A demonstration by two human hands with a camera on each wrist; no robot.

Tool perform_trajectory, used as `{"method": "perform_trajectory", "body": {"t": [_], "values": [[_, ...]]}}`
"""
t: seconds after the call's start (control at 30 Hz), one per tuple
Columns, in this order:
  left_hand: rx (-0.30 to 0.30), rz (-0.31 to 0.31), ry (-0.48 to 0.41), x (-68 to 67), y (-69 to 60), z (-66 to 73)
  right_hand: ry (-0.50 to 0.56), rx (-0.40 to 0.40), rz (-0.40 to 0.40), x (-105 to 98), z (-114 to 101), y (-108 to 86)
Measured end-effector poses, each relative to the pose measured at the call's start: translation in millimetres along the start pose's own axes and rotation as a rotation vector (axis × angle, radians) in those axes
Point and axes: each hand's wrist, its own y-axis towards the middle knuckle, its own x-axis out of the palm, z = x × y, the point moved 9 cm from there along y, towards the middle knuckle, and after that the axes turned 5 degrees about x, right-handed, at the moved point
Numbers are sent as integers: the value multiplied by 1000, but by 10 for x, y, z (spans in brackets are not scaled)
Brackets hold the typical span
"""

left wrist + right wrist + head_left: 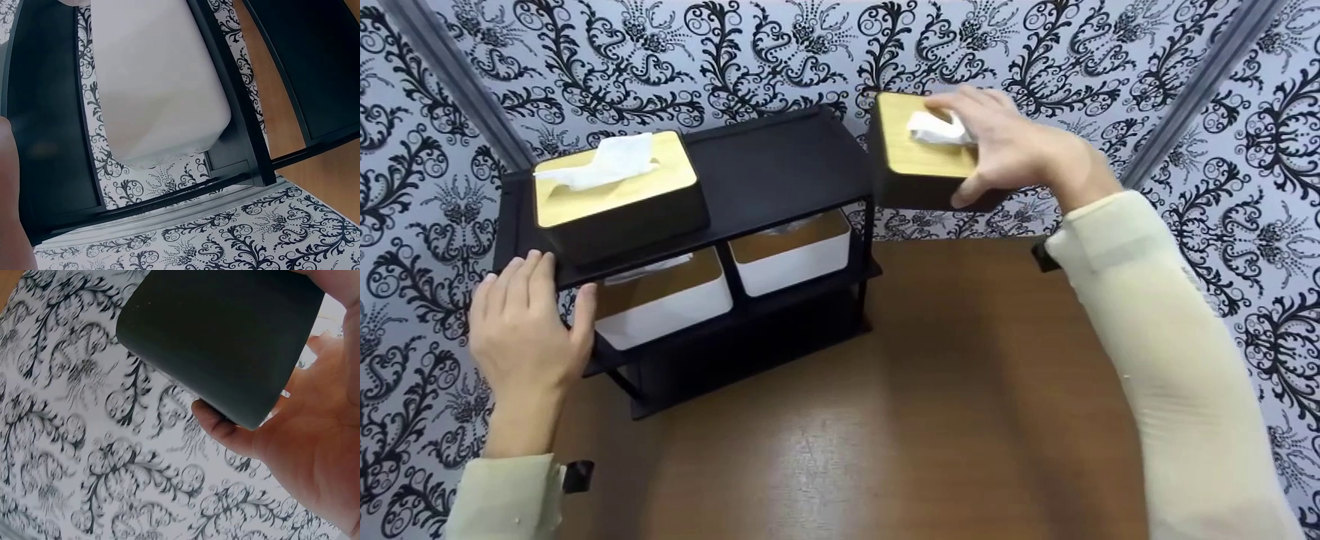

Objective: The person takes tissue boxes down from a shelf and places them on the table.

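One black tissue box (626, 232) rests on top of the rack (787, 154); two white boxes (667, 311) occupy the shelf below. The right hand (1009, 139) grips a second black box (901, 150), not yet set down, beside the rack's right end. The left hand (525, 326), thumb spread, lies at the front edge; firm contact is unclear.

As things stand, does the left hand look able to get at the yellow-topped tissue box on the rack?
Likely yes: the left hand rests at the left end of the rack, close to the tissue box, with nothing visible between them.
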Motion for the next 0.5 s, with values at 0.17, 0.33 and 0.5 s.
{"method": "perform_trajectory", "body": {"t": [0.17, 0.33, 0.5], "values": [[-4, -15, 5, 8, 1, -14, 28, 67, -8, 56, 268, -92], [-10, -41, 9, 20, -3, -11, 78, 133, -7, 157, 550, -174], [-13, -53, 10, 31, -7, -2, 144, 212, -15, 326, 860, -270]]}}
